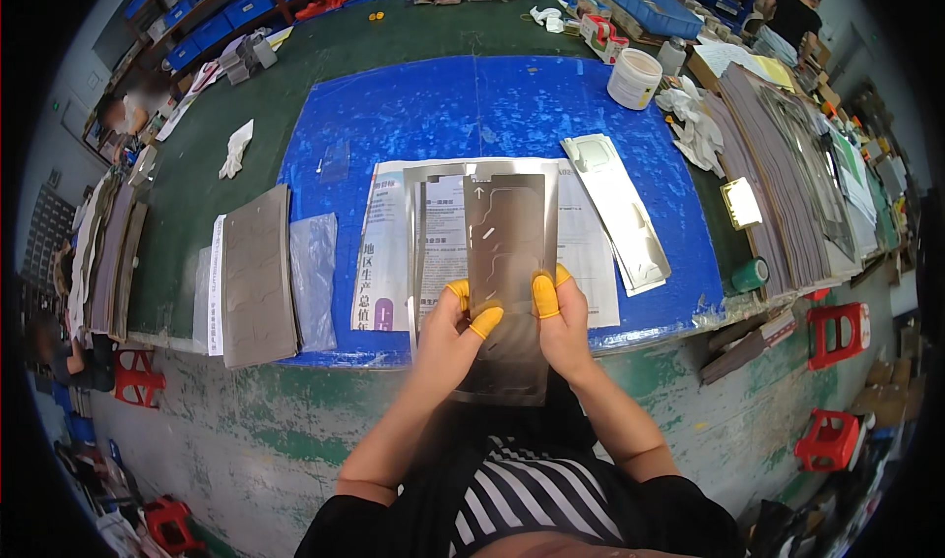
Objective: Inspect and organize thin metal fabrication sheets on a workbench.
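Note:
Over the near part of a newspaper sheet (591, 263), I hold a thin metal plate (507, 228) lengthwise away from me. It has a dark shiny panel with fine cut outlines, a bright rim and a see-through strip along its left side. My left hand (448, 337) grips it by the lower left, its thumb lying on the front face. My right hand (564, 327) pinches the right edge. Both hands wear yellow finger cots. The fingertips behind the plate are hidden. To the right of the newspaper lies a silvery metal plate (618, 214) with similar outlines.
A blue mat (413, 105) covers the middle of the green table (325, 46). Left, grey plates (258, 278) are stacked beside clear plastic film (315, 278). Right stand a white tub (634, 79), crumpled white cloth (697, 130), a green roll (750, 275) and tall sheet stacks (778, 174).

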Motion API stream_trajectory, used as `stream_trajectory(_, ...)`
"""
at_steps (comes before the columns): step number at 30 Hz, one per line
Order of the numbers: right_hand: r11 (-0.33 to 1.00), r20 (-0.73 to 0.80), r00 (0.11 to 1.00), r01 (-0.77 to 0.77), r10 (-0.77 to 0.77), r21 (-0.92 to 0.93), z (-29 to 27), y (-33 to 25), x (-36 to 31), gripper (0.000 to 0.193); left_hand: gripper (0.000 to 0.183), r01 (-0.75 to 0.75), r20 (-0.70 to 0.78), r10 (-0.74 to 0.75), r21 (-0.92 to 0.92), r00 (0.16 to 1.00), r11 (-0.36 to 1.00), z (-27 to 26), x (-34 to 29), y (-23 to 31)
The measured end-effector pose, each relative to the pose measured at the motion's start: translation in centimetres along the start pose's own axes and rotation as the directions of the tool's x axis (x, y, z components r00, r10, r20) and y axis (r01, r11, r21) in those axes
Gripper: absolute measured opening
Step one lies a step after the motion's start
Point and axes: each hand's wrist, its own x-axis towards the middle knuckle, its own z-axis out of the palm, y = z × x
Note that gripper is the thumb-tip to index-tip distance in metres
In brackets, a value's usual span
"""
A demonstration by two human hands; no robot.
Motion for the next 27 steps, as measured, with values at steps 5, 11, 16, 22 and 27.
stream_trajectory(5, 0.982, 0.050, 0.992, 0.119, -0.113, -0.146, -0.4, 0.0, 0.4, 0.020, 0.026, -0.061, -0.070, 0.058, -0.029, 0.996, 0.998, -0.3, 0.0, 0.3)
stream_trajectory(11, 0.953, 0.065, 0.993, 0.110, -0.096, -0.282, -0.2, 0.9, 1.1, 0.022, 0.022, -0.093, -0.011, 0.099, 0.252, 0.995, 0.963, 0.3, -0.9, 1.4)
stream_trajectory(16, 0.995, 0.225, 0.969, 0.103, -0.102, 0.007, -0.2, -0.8, 0.3, 0.022, 0.020, 0.049, -0.040, -0.054, -0.131, 0.998, 0.990, -0.7, 0.3, 1.0)
stream_trajectory(22, 0.937, 0.082, 0.979, 0.201, -0.185, -0.284, 0.1, 0.9, 2.2, 0.018, 0.029, -0.153, 0.015, 0.153, 0.209, 0.988, 0.966, 0.5, -0.8, 1.9)
stream_trajectory(27, 0.986, 0.125, 0.983, 0.145, -0.134, -0.082, 0.3, -0.6, 0.7, 0.015, 0.023, -0.039, 0.034, 0.040, -0.028, 0.999, 0.999, -0.9, 1.0, 0.8)
